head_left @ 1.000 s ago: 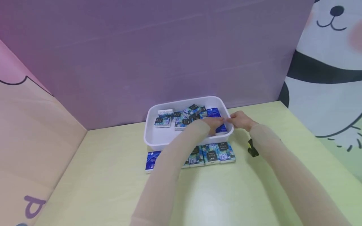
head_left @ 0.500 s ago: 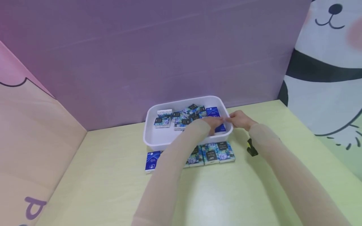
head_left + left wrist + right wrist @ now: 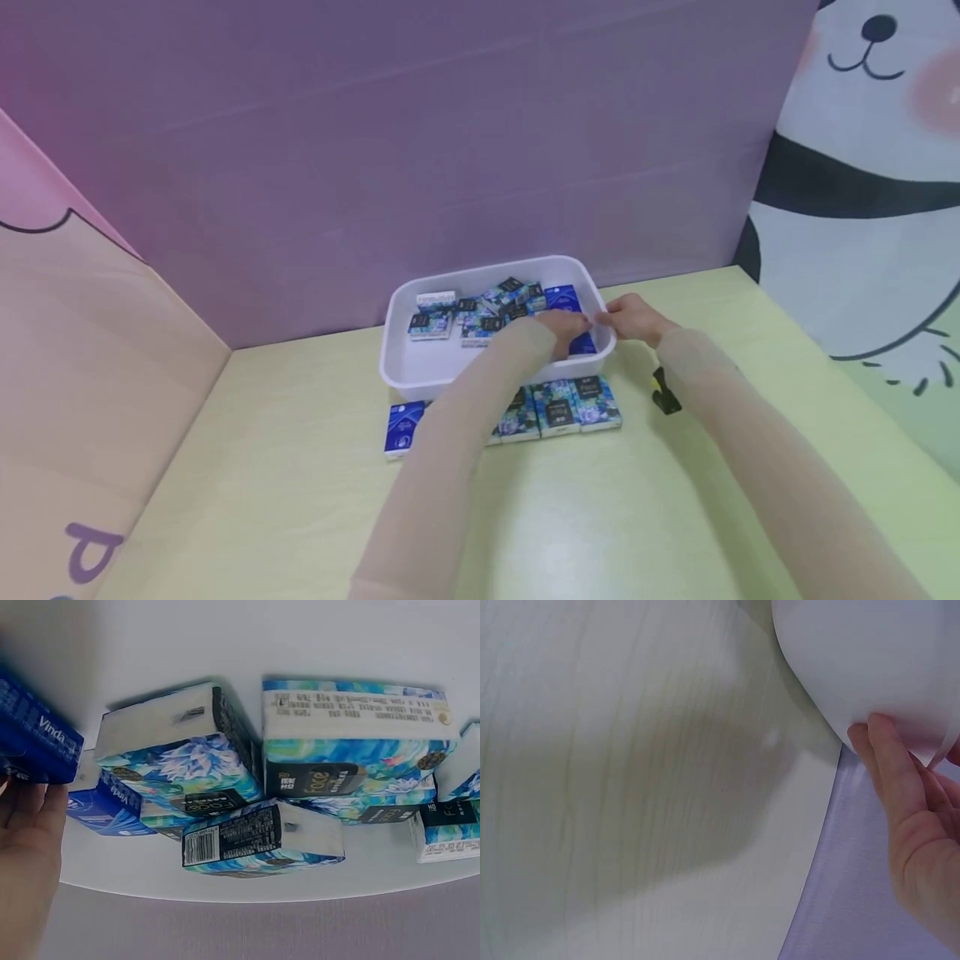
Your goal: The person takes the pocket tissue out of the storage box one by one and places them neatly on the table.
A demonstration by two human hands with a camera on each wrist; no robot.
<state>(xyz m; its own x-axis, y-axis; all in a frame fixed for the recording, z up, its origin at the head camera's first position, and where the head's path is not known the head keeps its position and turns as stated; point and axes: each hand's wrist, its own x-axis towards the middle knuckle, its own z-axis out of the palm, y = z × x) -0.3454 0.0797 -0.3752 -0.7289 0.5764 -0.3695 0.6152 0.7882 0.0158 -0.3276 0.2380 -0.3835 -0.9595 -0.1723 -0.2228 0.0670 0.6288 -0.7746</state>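
Note:
In the head view a white plastic bin (image 3: 423, 358) stands at the back of the table. My left hand (image 3: 564, 327) reaches into its right part. The left wrist view shows that hand's fingers (image 3: 34, 814) holding a blue Vinda tissue pack (image 3: 37, 735); the thumb is out of sight. Beside it lie several flowered tissue packs (image 3: 322, 739), and another blue pack (image 3: 112, 806) is partly covered. My right hand (image 3: 633, 318) pinches the bin's right rim from outside. In the right wrist view the right hand's fingers (image 3: 892, 761) press on the bin's outer wall (image 3: 855, 660).
A row of tissue packs lies before the bin, with a blue pack (image 3: 403, 429) at its left end and a flowered pack (image 3: 596, 402) at its right. My left sleeve hides part of the row. A small black object (image 3: 664, 396) lies by my right forearm. A purple wall (image 3: 480, 167) rises behind.
The head view has shifted very slightly. Both hands stay at the same places, the left inside the bin and the right on its rim.

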